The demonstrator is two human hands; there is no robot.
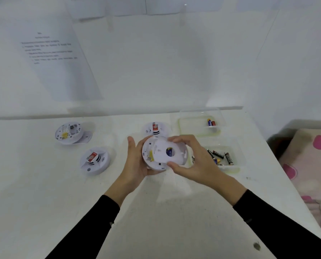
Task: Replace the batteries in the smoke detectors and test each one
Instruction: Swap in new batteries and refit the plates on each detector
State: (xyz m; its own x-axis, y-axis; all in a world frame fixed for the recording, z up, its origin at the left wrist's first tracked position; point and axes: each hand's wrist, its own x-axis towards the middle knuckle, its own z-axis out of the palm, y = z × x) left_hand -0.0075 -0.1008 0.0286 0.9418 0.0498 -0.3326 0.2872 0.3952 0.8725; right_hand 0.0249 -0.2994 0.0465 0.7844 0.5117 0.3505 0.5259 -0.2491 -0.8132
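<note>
Held smoke detector (156,156), underside up, above the white table (156,212). The left hand (137,165) cups its body, fingers curled beneath and thumb on the rim. The right hand (195,161) pinches the round back plate (176,148) between fingers and thumb. Three other detectors (94,160) lie to the left and behind. Two clear containers (199,124) to the right hold batteries (219,156).

Left hand (137,161) and right hand (191,161) grip a smoke detector (161,154) above the table (43,193).
</note>
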